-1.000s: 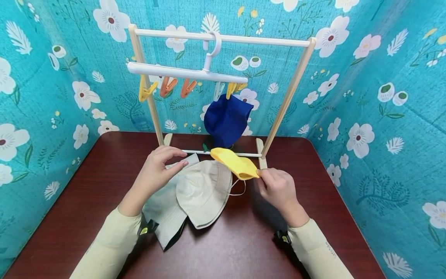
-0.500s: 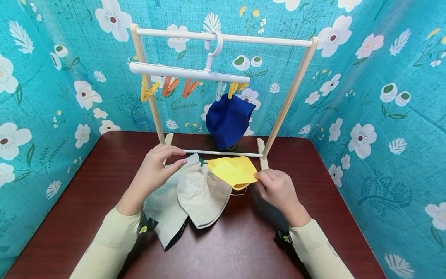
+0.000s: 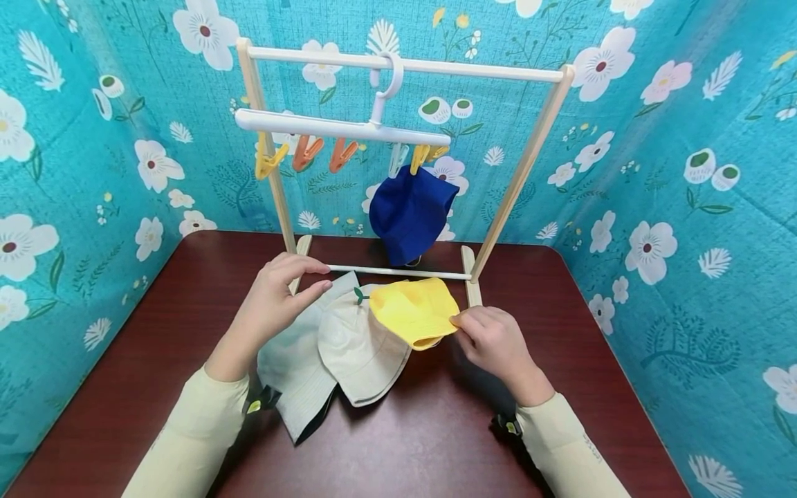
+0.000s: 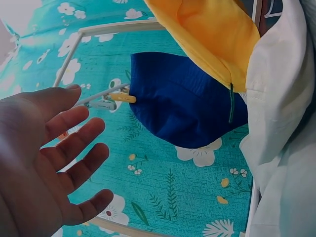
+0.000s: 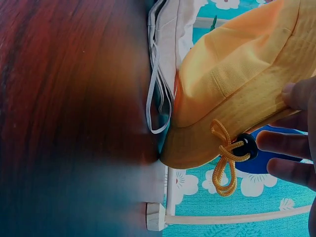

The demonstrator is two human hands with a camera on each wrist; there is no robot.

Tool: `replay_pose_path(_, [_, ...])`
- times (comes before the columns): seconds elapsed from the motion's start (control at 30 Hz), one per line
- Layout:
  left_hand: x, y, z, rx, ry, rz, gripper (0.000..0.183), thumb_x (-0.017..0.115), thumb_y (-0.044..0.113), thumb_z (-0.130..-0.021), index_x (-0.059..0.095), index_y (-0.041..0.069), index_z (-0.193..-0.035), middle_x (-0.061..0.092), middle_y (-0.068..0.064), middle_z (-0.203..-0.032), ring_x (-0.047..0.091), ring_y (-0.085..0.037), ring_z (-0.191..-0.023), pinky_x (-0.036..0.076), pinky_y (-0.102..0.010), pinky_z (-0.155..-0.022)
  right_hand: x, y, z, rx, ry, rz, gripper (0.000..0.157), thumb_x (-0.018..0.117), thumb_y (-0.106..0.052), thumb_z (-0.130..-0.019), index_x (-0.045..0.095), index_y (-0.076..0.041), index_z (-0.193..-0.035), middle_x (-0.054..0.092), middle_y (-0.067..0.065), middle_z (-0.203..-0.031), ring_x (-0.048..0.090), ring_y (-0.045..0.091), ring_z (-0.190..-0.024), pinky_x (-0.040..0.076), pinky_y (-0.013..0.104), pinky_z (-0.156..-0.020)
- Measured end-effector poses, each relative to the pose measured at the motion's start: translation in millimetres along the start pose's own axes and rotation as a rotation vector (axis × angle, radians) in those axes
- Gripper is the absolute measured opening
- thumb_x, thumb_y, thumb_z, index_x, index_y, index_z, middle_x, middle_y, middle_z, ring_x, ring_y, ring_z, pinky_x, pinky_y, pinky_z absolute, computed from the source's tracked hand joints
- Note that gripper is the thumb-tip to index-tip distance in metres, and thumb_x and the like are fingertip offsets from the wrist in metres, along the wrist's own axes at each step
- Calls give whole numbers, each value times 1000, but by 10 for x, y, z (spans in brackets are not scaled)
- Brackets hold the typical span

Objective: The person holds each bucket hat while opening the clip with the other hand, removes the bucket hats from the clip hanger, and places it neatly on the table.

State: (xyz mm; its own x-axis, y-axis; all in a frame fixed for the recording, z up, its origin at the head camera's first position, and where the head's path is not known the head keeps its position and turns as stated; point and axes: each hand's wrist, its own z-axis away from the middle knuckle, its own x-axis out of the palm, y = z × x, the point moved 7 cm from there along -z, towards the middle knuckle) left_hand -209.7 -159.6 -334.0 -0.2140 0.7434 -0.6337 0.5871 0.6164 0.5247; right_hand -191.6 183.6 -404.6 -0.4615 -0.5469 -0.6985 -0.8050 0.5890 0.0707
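Note:
My right hand (image 3: 498,346) pinches the brim of a yellow bucket hat (image 3: 414,311) between thumb and fingers. A green sprout sits at the top of its crown, and a yellow drawcord (image 5: 226,163) with a black toggle hangs from it in the right wrist view. The yellow hat overlaps a beige bucket hat (image 3: 349,353), which lies partly over a pale grey hat (image 3: 295,387) on the table. My left hand (image 3: 264,304) is held over the grey hat, thumb and fingers apart, holding nothing. In the left wrist view its fingers (image 4: 89,163) are spread.
Behind the hats stands a wooden rack (image 3: 529,166) with a white hanger (image 3: 336,130) on its bar. Clipped to the hanger by a yellow clothespin (image 3: 420,159) is a navy bucket hat (image 3: 411,218). Several other clothespins (image 3: 306,153) hang there. Floral cloth (image 3: 691,277) surrounds the dark red table (image 3: 560,332).
The yellow hat has tipped down from edge-on and now lies flatter over the beige hat, its crown toward the left. My right hand has sunk slightly; the left has barely moved.

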Motion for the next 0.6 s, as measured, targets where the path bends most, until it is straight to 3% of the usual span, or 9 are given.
replay_pose_path(0.6, [16, 0, 11, -4, -12, -15, 22, 82, 20, -88, 77, 18, -110, 74, 2, -109, 61, -16, -108, 49, -42, -90, 159, -36, 49, -63, -152, -141, 15, 73, -7, -81, 67, -13, -92, 69, -2, -88, 66, 16, -79, 59, 35, -74])
